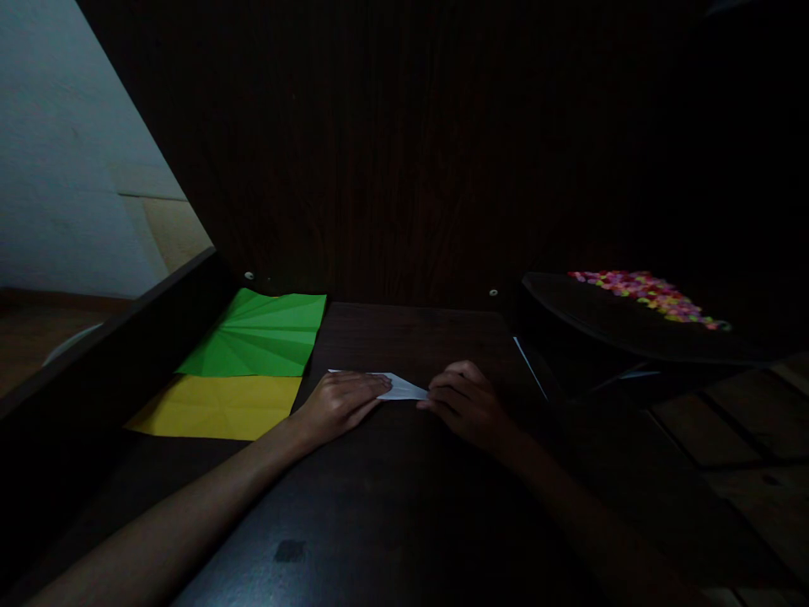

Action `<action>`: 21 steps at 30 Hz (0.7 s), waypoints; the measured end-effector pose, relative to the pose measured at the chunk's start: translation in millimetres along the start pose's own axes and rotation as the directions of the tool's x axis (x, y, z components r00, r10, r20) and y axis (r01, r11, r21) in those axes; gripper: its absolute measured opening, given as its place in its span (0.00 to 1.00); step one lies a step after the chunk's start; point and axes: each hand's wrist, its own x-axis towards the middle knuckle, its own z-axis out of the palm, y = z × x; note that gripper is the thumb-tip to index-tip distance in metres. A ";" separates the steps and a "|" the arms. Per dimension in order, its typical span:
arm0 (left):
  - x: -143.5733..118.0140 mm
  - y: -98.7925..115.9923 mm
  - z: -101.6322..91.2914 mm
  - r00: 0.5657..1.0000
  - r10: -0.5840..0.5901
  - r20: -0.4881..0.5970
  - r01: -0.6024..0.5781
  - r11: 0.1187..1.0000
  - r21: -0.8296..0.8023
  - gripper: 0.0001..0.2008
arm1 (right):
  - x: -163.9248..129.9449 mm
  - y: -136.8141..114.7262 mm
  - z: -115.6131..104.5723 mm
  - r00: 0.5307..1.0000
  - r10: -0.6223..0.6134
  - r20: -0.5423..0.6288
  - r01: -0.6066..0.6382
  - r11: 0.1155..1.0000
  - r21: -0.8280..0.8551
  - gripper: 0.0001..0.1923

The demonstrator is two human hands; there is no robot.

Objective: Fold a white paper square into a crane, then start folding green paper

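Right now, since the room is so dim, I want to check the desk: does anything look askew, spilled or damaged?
Nothing stands out. Both hands, left hand and right hand, press a white folded paper flat on the dark desk. The green sheet is creased in a fan pattern, which looks deliberate; the yellow sheet lies flat beside it.

Table [392, 506]: dark wood, smooth, slight sheen. White sheet [399, 387]: thin matt paper. Green sheet [262, 335] and yellow sheet [218, 407]: creased matt paper.
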 end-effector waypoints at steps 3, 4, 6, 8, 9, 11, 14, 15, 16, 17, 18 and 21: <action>-1.3 -0.8 1.4 0.999 -0.016 -0.033 0.016 1.000 -0.015 0.12 | -1.3 -1.2 0.5 0.999 0.014 0.029 -0.014 1.000 0.015 0.03; -1.7 -0.8 1.7 0.999 -0.025 -0.033 0.024 1.000 -0.018 0.12 | -1.4 -1.5 0.5 0.999 0.016 0.030 -0.017 1.000 0.021 0.03; -2.3 -0.4 2.1 0.999 -0.037 -0.025 0.037 0.999 -0.021 0.13 | -1.2 -1.9 0.6 1.000 0.016 0.017 -0.017 0.999 0.036 0.02; -2.5 0.1 2.3 0.999 -0.037 -0.024 0.037 0.999 -0.027 0.13 | -0.3 -2.2 0.5 1.000 0.014 -0.007 -0.014 0.999 0.050 0.03; -2.3 0.3 2.2 0.999 -0.036 -0.028 0.035 0.999 -0.030 0.13 | 0.2 -2.4 0.3 1.000 0.011 -0.017 -0.010 0.998 0.058 0.03; -1.5 0.8 1.9 0.999 -0.038 -0.039 0.037 0.999 -0.033 0.12 | 1.1 -2.8 -0.3 0.999 0.007 -0.033 -0.005 0.998 0.068 0.04; 0.8 2.1 0.9 0.997 -0.052 -0.057 0.050 0.998 -0.040 0.11 | 1.3 -2.8 -1.4 0.999 0.000 -0.047 0.003 0.998 0.065 0.04; 1.7 2.7 0.5 0.996 -0.058 -0.062 0.055 0.998 -0.043 0.11 | 1.1 -2.6 -1.7 0.999 -0.003 -0.053 0.006 0.998 0.064 0.04; 2.4 3.4 0.2 0.996 -0.061 -0.065 0.059 0.997 -0.045 0.11 | 0.8 -2.2 -1.9 0.998 -0.004 -0.056 0.008 0.998 0.062 0.04; 2.9 4.0 -0.1 0.996 -0.067 -0.064 0.064 0.997 -0.048 0.11 | 0.5 -1.8 -2.0 0.998 -0.004 -0.058 0.007 0.998 0.062 0.05; 3.2 4.6 -0.2 0.995 -0.073 -0.062 0.070 0.996 -0.054 0.11 | 0.3 -1.5 -2.2 0.998 0.000 -0.062 0.004 0.998 0.064 0.05; 2.9 6.1 0.5 0.996 -0.074 -0.058 0.069 0.993 -0.093 0.12 | 0.5 -1.1 -2.8 0.997 0.017 -0.070 -0.011 0.997 0.078 0.06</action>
